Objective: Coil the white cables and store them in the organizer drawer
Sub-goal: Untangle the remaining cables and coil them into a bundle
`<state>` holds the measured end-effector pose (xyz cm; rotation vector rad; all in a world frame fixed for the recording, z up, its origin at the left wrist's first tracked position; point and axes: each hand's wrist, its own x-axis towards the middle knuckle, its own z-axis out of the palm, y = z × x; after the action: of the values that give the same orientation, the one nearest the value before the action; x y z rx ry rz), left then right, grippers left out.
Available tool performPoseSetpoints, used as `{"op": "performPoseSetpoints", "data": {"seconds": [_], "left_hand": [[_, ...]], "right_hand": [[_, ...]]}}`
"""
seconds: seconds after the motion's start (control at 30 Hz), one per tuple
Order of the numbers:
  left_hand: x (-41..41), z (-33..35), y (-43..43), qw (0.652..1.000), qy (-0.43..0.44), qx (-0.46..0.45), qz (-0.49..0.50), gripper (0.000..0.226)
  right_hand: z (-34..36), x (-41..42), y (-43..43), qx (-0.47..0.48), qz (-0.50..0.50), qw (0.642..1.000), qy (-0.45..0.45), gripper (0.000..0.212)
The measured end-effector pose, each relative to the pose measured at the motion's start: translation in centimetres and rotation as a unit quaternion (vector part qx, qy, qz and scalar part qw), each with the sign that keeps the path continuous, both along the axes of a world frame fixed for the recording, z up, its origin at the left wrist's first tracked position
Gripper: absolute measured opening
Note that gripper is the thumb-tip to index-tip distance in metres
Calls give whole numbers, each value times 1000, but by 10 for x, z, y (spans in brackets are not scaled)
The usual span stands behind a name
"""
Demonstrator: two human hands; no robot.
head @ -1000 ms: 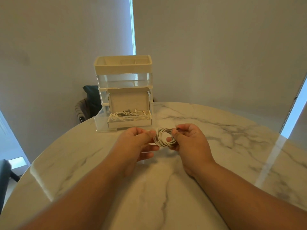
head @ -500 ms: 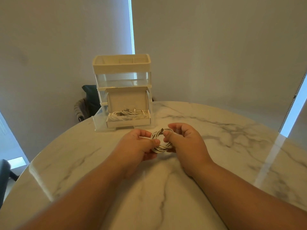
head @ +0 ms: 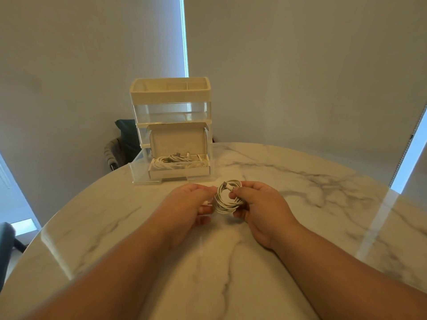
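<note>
1. Coiled white cable [head: 225, 199] and everything else here sit on or above the largest thing in view, my round marble worktop [head: 300, 227]. It is pale with grey veins, and a bright strip of light is reflected on its right part.
2. At the far edge of the worktop stands the organizer [head: 171, 93]. It has a cream tray with compartments on top and clear walls below.
3. Its bottom drawer [head: 138, 169] is clear and pulled out toward me.
4. Behind the worktop, left of the organizer, part of a dark chair [head: 122, 144] shows, with grey cloth hanging on it.
5. A small cardboard box [head: 179, 173] sits in the right part of the drawer. Its lid is raised upright against the organizer.
6. My hands are close together just in front of the drawer, with the coil between them.
   - My right hand [head: 258, 209] grips the coil, with the thumb laid over the loops on my side and the fingers curled behind them.
   - My left hand [head: 187, 204] has its fingers curled at the coil's left side and pinches a short white end of the same cable.
   - I cannot tell whether the coil touches the worktop.
7. A loose bundle of stored cables [head: 178, 161] lies in the box, mostly white, with a grey plug on top.
8. The coil I hold is a tight ring of several loops, standing nearly upright.
9. A small connector [head: 227, 186] lies across the top of that ring, beside my right thumb.
</note>
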<state>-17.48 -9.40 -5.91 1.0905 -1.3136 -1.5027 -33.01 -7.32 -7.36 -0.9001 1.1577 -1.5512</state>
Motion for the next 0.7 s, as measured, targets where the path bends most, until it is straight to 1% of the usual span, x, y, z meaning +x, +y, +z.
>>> {"op": "performPoseSetpoints", "data": {"seconds": [0.1,0.17,0.27,0.33,0.37,0.43,0.47,0.57,0.63,0.7], "left_hand": [[5,7,-3,997,40,46,45,21],[9,9,-3,993,64,77,64,23],[9,9,-1,988,77,111,79,24],[7,9,3,985,86,133,65,20],[4,8,6,985,92,141,42,23],[-2,3,11,989,83,121,2,34],[-5,2,12,992,83,99,-2,34],[-6,2,10,992,106,58,27,18],[-3,3,6,993,99,49,44,20],[1,2,1,996,59,25,55,25]], "right_hand": [[2,0,1,4,8,1000,-13,7],[3,0,1,8,13,1000,-19,11],[4,0,2,4,15,999,-42,13],[4,0,2,-4,17,998,-63,17],[4,0,3,-8,18,997,-71,18],[5,-1,4,-17,26,996,-81,20],[5,-1,5,-20,34,995,-86,20],[8,-1,6,-23,67,993,-90,17],[9,-1,7,-21,86,992,-87,14],[9,-2,6,-16,94,991,-94,13]]}}
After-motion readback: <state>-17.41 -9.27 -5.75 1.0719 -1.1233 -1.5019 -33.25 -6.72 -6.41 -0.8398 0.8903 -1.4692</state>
